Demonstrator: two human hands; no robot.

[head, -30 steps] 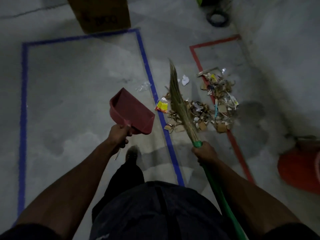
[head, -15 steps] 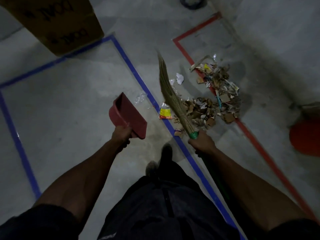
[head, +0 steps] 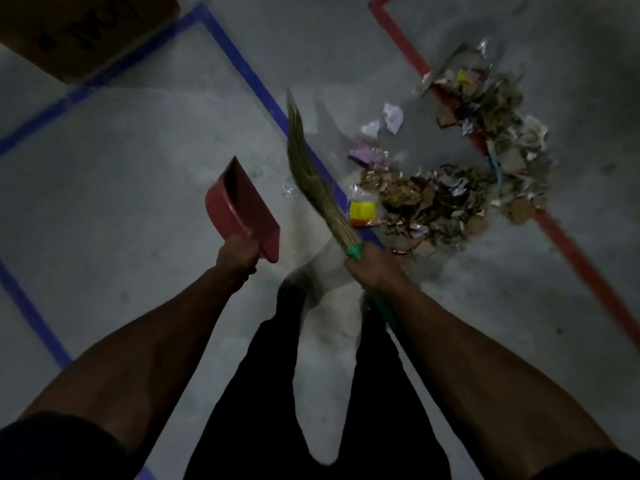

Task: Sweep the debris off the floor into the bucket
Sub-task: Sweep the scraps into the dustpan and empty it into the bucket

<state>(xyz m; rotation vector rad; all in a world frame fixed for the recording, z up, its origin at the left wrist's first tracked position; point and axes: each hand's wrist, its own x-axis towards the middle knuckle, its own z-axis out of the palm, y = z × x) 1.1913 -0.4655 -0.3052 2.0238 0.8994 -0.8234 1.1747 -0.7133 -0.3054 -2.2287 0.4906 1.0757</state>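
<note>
From the head camera, both bare forearms are reaching forward and down over the grey concrete floor (head: 145, 188), with dark trouser legs showing between them.

The left hand (head: 239, 253) is curling its fingers round the handle of a red dustpan (head: 242, 209), the knuckles turned up toward the camera. The dustpan is hanging clear of the floor, its long axis running from the hand away toward the far left, with its open mouth facing the far side.

The right hand (head: 370, 270) is wrapping its fingers tightly round the green collar of a straw broom (head: 311, 174), just where the bristles meet the green handle; the handle is passing back under the right forearm. The broom's long axis is lying on a diagonal, from the hand at the near right up to the bristle tips at the far left. The tips are pointing away from the person and crossing the blue tape line (head: 249, 74); in this dim view it is unclear whether they are touching the floor.

The debris pile (head: 460, 188), scraps of cardboard, paper and wrappers, is lying on the floor to the right of the broom, spreading between the blue tape line and the red tape line (head: 581, 258) and partly over the red one. A yellow packet (head: 363, 211) is sitting at the pile's left edge, just beside the bristles. A cardboard box (head: 79, 32) is standing at the far left.
</note>
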